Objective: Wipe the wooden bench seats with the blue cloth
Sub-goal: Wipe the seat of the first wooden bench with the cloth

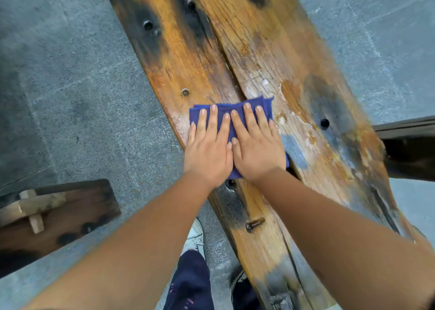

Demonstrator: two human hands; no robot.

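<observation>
both hands lay flat and open on the blue cloth (237, 112), left hand (208, 152) and right hand (257, 152) side by side w/ thumbs touching, fingers spread, palms pressing down rather than gripping anything. the cloth sat folded into a rough rectangle on the wooden counter (270, 39), straddling the gap (229, 74) btw the two long planks, about mid-length of what showed. judging from that, the step in hand was a two-palm push along the seat; to do it well the pressure probably wanted to stay even across both palms, strokes running w/ the grain and not across it, since the surface looked rough enough to snag fabric. the near edge of the cloth was mostly hidden under the palms, so how many layers it had couldn't be told. the wood was weathered: orange-brown stain w/ clear grain lines, black scorched-looking patches around the bolt holes (148, 25), and pale flaking spots (282, 119) just right of the cloth where the finish had lifted. those flakes would likely catch or shed, so lighter passes there seemed wise. a rusty bolt (255, 224) stood proud of the left plank nearer the person, and a small screw head (185, 92) sat just beyond the cloth on the left, both worth steering around. the ground (70, 86) was grey, speckled stone paving. another dark wooden piece (58, 211) lay low left, well apart. blur softened the edges of the frame.
</observation>
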